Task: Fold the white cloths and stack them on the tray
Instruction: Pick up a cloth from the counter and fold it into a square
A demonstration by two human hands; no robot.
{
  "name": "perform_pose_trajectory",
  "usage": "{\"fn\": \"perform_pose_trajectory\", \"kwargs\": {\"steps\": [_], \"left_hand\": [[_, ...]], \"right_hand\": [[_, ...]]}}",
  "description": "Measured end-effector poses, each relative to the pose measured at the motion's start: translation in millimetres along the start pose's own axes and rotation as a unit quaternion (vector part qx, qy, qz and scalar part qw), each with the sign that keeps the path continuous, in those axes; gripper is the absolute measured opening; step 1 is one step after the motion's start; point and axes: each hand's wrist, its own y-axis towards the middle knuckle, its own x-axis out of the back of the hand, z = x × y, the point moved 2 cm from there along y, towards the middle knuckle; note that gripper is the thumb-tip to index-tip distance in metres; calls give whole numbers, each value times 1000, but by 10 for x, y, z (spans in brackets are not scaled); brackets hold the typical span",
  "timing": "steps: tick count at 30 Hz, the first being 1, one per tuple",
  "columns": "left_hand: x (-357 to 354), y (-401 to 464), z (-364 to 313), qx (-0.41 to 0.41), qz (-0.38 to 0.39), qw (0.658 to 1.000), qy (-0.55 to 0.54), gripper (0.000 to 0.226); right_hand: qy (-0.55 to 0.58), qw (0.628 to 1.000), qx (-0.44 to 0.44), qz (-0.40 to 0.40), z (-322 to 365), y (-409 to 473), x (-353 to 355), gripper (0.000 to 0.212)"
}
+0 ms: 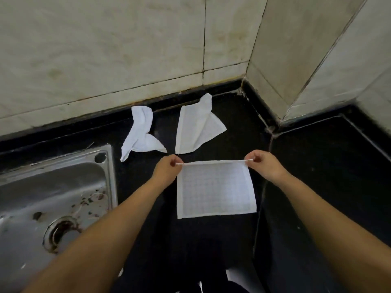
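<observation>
Head view: two bare forearms come in from the bottom edge, reaching forward over the black table (pixel 317 187). Left hand (pixel 167 168) has its grip closed in a pinch on the far left corner of a white cloth (pixel 215 191); right hand (pixel 262 163) pinches the far right corner the same way — fingers curled, thumb on the hem. The held cloth hangs or lies flat as a near square between the hands, top edge pulled straight, faint grid weave visible, lower edge toward the camera. Cannot tell whether its lower part touches the table.

Beyond the hands, two more white cloths lie loose on the table near the back wall: a crumpled cloth (pixel 140 134) on the left, twisted and bunched, and a partly folded cloth (pixel 196 127) to its right, one flap turned over. They sit near each other, not touching.

Steel sink (pixel 63 187) at left, set into the table, stained basin with drain (pixel 61 231) — just beside the left forearm. Tiled wall (pixel 105 49) behind, forming a corner at right. Small white scraps at bottom edge, unclear what.
</observation>
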Motion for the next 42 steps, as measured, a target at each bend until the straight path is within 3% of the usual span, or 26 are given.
{"fn": "perform_pose_trajectory", "kwargs": {"steps": [7, 15, 18, 22, 24, 27, 31, 34, 39, 42], "left_hand": [[-100, -552, 242, -113, 42, 987, 102, 16], [-264, -975, 475, -117, 94, 969, 196, 14], [-276, -1010, 494, -142, 83, 955, 246, 14], [-259, -1030, 391, -179, 101, 908, 365, 23], [-323, -1051, 226, -216, 108, 878, 413, 27], [-716, -1090, -183, -305, 119, 862, 387, 32], [-1496, -1079, -709, -355, 182, 831, 389, 46], [-1804, -998, -869, -301, 179, 835, 424, 55], [-1870, -967, -875, -268, 158, 854, 418, 39], [-1719, -957, -823, -236, 175, 910, 293, 35]], "right_hand": [[-122, 988, 89, 22, -244, -459, 6, 6], [-172, 977, 109, 57, -606, -774, -253, 16], [-187, 973, 108, 85, -674, -785, -294, 10], [-156, 977, 82, 117, -561, -711, -162, 10], [-133, 985, 69, 83, -438, -575, -34, 14], [-163, 985, 60, 16, -273, -244, 28, 19], [-284, 956, 29, 74, -152, 82, -164, 32], [-339, 937, 19, 84, -146, 144, -217, 24], [-311, 948, 39, 63, -161, 90, -181, 11], [-264, 960, 28, 92, -114, 26, -139, 7]]}}
